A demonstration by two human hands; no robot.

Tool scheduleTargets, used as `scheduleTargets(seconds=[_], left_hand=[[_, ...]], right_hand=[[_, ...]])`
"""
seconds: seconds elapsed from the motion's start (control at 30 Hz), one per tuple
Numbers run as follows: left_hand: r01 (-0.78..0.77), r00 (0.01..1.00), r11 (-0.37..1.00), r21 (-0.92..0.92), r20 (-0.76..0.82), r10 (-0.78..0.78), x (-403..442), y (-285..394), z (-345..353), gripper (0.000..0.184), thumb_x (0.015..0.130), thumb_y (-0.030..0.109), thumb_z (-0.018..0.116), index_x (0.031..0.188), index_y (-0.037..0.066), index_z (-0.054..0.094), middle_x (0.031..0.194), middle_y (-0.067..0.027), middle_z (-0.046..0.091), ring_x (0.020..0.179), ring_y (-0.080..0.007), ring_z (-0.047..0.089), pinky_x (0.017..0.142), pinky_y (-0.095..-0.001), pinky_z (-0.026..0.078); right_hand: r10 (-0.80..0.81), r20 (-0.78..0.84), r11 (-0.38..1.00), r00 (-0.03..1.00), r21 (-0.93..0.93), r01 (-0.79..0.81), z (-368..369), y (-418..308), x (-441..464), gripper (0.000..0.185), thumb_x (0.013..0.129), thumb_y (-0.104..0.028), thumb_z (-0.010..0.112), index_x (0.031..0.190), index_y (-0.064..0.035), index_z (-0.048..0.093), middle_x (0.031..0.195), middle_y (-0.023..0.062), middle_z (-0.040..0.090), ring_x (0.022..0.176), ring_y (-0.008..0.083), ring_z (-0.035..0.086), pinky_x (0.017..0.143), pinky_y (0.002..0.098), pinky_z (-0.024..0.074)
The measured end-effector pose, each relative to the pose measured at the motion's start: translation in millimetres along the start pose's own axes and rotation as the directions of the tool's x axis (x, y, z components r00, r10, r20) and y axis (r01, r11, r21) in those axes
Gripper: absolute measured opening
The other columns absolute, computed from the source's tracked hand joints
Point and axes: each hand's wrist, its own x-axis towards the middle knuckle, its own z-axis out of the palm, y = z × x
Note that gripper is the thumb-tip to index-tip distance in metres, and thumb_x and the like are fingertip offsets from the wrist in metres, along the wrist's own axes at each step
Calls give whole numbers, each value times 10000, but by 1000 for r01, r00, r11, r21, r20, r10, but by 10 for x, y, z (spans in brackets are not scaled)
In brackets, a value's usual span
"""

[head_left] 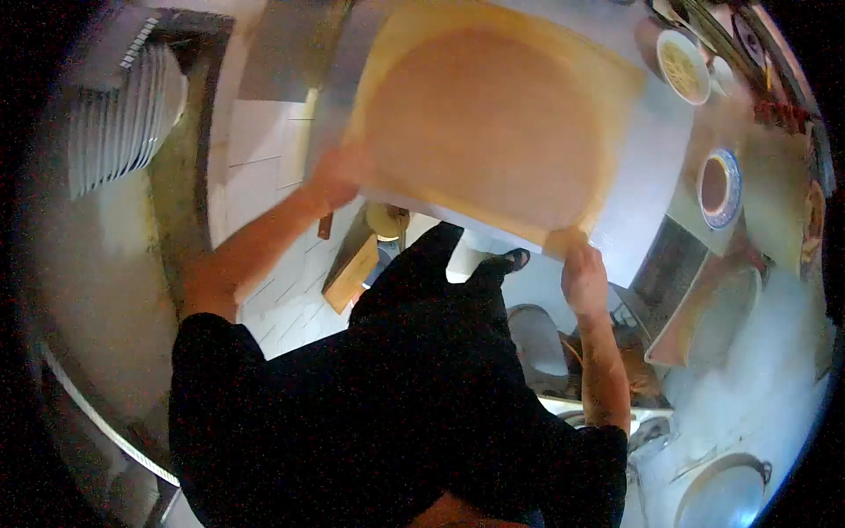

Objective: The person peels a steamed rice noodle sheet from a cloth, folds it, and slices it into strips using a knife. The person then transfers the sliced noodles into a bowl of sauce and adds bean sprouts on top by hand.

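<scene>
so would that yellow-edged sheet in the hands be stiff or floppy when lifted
Probably fairly stiff: the near edge of the yellow-edged sheet runs nearly straight between the left hand and right hand, though blur hides its material. Its far side may dip, since both hands are at the near corners.

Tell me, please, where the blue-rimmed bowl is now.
The blue-rimmed bowl is at right in the head view, below the white bowl of yellowish strips.
</scene>
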Motion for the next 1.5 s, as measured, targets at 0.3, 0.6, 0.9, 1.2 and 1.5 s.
scheduleTargets(seconds=[0.3,0.6,0.9,1.2,1.5], left_hand=[[-168,983,980,-102,-97,159,-379,-17,57,252,818,41,613,1045,132,672,963,-132,682,972,-375,649,821,-490,539],[72,989,947,313,103,-109,-254,-34,-177,123,864,103,586,936,72,682,970,-145,701,929,-377,666,779,-504,540],[115,986,975,191,-137,-90,-119,-348,0,162,915,79,566,1049,49,653,996,-202,692,973,-425,651,843,-547,529],[293,948,944,151,86,-307,151,-230,-194,201,957,109,475,1036,32,643,1059,-227,685,1037,-455,630,890,-549,514],[228,955,943,241,132,-264,292,-415,-113,208,969,155,492,1012,30,652,1047,-215,698,1018,-427,658,866,-536,525]], right_hand=[[-27,-8,999,1000,-46,27,163,26,-154,207,795,23,618,996,-28,612,1056,144,637,963,376,610,816,460,539],[174,-112,985,978,28,-172,115,30,-22,150,849,-3,642,991,-47,624,974,120,666,861,324,661,741,411,552],[486,-121,857,865,259,-445,166,317,383,80,933,-89,660,968,-20,681,823,132,722,726,211,683,715,344,550],[383,-134,923,914,85,-374,173,389,535,148,920,-141,611,984,-26,678,933,201,677,865,417,663,760,461,533],[352,-173,935,920,13,-355,275,491,653,142,922,-156,624,975,-37,681,945,180,695,929,408,660,806,478,529]])
